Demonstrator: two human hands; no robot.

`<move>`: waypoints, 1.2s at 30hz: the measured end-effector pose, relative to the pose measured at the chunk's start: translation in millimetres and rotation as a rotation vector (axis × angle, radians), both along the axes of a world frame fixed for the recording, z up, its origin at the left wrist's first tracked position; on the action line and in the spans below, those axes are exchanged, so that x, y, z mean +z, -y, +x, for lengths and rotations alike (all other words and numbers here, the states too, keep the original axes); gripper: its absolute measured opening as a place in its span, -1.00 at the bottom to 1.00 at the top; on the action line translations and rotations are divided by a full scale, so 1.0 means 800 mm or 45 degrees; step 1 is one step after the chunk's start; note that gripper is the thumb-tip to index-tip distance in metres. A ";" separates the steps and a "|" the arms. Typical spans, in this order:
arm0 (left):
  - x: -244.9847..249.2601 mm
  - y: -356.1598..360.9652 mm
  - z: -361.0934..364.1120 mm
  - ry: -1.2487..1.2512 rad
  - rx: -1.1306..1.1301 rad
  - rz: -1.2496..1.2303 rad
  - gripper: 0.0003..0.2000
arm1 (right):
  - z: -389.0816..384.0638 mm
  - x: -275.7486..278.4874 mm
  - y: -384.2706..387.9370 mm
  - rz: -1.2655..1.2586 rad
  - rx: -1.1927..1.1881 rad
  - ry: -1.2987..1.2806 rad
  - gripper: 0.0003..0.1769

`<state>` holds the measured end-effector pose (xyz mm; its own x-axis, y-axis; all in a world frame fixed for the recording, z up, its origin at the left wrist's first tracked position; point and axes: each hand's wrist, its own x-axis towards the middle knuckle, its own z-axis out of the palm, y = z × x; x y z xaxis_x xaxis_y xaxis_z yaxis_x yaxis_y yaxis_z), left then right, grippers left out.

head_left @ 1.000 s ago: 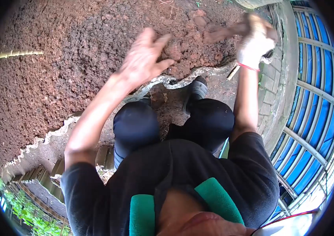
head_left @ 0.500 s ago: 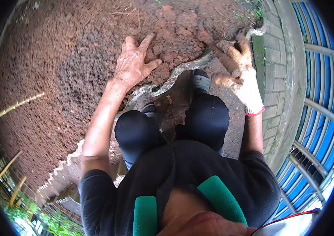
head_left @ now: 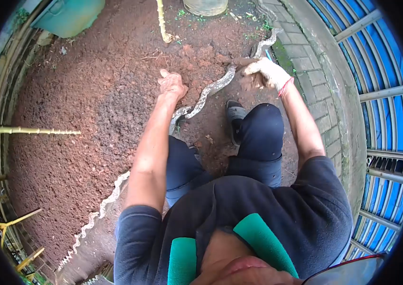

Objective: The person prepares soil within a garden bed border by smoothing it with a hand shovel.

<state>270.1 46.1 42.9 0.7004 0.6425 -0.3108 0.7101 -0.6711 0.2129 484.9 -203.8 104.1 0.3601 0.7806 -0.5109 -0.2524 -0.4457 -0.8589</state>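
My bare left hand (head_left: pixel 172 86) is on the reddish-brown soil (head_left: pixel 130 95), its fingers curled under and closed; whatever they may hold is hidden. It is just left of a wavy, mottled grey edging strip (head_left: pixel 208 92). My right hand (head_left: pixel 267 72), in a whitish glove with a red cuff and muddy fingers, is closed at the strip's right side. A slim brown muddy thing (head_left: pixel 241 61) juts left from it, and a small blue piece (head_left: pixel 268 55) shows behind it. I cannot make out how these join.
A green tub (head_left: pixel 71 19) stands at upper left, a pale pot (head_left: pixel 206 6) at top. Bare stalks (head_left: pixel 163 21) rise from the soil; another (head_left: pixel 30 130) enters from the left. Brick paving (head_left: pixel 313 78) and a blue barred wall (head_left: pixel 384 114) run along the right. My knees are below my hands.
The view has shifted, bringing the tub and pot into sight. My left hand's spread fingers have curled in. The gloved hand has turned and closed, and the brown thing and blue piece now show.
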 end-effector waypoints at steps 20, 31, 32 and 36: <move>0.010 -0.038 -0.102 1.555 1.309 -1.451 -0.67 | -0.186 0.042 -0.022 -0.184 -0.417 2.471 -0.48; 0.016 -0.029 -0.104 1.551 1.135 -1.569 -0.68 | -0.167 -0.038 -0.001 -0.414 -0.043 2.379 -0.43; 0.016 -0.030 -0.104 1.498 1.094 -1.520 -0.69 | -0.179 -0.042 -0.004 -0.502 -0.078 2.360 -0.41; 0.008 -0.024 -0.106 1.387 0.946 -1.378 -0.75 | -0.180 -0.073 0.003 -0.508 0.171 2.241 -0.43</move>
<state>185.4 65.0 49.4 0.5375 0.7378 -0.4084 0.0086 0.4794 0.8775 340.8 -206.1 45.5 0.5801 0.7861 0.2135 0.7875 -0.6082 0.0997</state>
